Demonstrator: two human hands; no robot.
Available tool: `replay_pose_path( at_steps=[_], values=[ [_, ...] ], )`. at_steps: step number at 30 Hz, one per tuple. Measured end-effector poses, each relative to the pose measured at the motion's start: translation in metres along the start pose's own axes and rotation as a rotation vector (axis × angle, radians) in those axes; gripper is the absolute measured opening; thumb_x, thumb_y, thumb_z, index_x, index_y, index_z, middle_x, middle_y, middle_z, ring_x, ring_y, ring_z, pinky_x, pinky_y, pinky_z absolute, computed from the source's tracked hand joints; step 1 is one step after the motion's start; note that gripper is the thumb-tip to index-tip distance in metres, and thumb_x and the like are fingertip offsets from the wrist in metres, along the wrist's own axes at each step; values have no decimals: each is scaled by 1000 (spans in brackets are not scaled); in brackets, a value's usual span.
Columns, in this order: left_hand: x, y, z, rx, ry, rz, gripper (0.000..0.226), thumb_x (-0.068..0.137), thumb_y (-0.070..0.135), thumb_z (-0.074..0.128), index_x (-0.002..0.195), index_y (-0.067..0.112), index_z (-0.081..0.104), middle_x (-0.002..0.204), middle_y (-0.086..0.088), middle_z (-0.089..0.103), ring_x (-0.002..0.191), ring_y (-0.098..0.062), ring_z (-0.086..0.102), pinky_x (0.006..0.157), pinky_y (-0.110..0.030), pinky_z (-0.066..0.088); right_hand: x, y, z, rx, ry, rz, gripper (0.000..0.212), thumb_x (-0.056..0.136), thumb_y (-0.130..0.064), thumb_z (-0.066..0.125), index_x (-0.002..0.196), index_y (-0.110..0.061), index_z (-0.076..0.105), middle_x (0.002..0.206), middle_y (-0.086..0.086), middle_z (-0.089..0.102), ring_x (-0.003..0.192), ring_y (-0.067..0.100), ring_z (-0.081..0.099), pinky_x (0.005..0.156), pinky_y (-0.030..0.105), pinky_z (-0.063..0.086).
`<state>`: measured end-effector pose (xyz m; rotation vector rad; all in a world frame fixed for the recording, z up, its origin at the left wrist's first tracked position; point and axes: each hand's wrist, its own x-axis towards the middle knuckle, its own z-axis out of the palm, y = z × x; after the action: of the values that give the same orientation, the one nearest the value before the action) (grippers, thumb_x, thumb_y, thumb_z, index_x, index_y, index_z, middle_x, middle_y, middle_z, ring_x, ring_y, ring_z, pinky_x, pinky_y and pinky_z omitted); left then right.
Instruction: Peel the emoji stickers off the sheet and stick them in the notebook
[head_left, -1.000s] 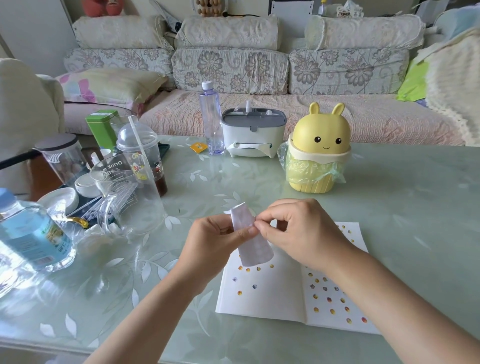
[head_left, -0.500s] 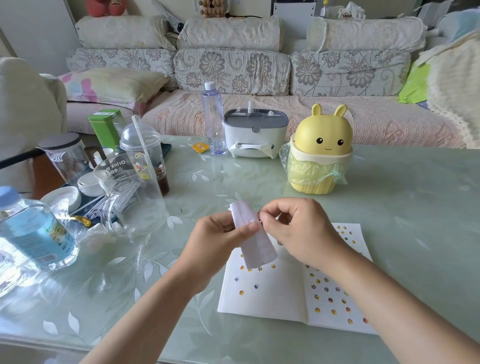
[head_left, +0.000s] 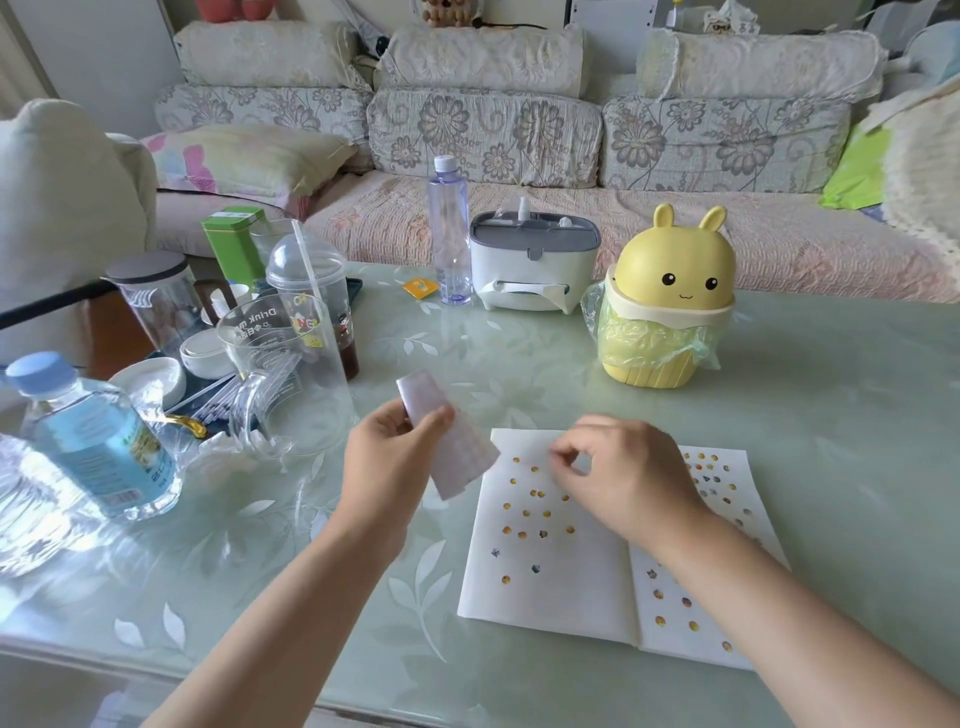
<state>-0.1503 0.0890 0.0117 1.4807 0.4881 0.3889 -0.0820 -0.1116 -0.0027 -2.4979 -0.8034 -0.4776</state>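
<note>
Hovering over the notebook (head_left: 571, 587), the right hand (head_left: 623, 483) has a pinched grip, contents unclear, while the left hand (head_left: 387, 467) clasps the sticker sheet (head_left: 462, 457); a sticker's adhesive may cling to skin.

Right grip (head_left: 623, 478) pinch: sticker too small to tell. Right forearm (head_left: 779, 592) hides part of notebook (head_left: 561, 587).

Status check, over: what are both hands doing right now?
Left hand grips sticker sheet. Right hand pinched over notebook; any sticker too small to see. Nothing blocking.
</note>
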Motion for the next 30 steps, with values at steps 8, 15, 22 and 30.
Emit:
replay_pose_path(
  at_steps=[8, 15, 22, 30],
  values=[
    [-4, 3, -7, 12, 3, -31, 9, 94, 16, 66, 93, 11, 75, 95, -12, 77, 94, -31, 73, 88, -45, 57, 2, 9, 27, -236, -84, -292, 31, 59, -7, 83, 53, -20, 56, 56, -3, 47, 43, 21, 45, 46, 20, 23],
    [-4, 2, -7, -92, -130, -96, 13, 98, 16, 62, 103, 11, 74, 97, -6, 78, 88, -18, 74, 84, -33, 59, 6, 8, 19, -313, -327, -335, 21, 81, -25, 63, 61, -20, 60, 71, -6, 53, 57, 22, 48, 52, 26, 30],
    [-9, 2, 2, -93, -184, -76, 16, 101, 15, 58, 104, 11, 73, 102, -9, 78, 92, -18, 73, 99, -43, 55, 4, -9, -8, 3, 146, -31, 29, 82, -38, 53, 58, -22, 50, 60, -10, 44, 51, 15, 42, 48, 22, 31],
    [-18, 4, 19, -61, -103, 1, 14, 96, 14, 63, 91, 13, 77, 93, -10, 78, 87, -25, 73, 93, -51, 54, 7, -39, -46, 35, 432, 27, 21, 81, -40, 60, 67, -24, 61, 66, -10, 53, 57, 9, 40, 48, 24, 29]
  ],
)
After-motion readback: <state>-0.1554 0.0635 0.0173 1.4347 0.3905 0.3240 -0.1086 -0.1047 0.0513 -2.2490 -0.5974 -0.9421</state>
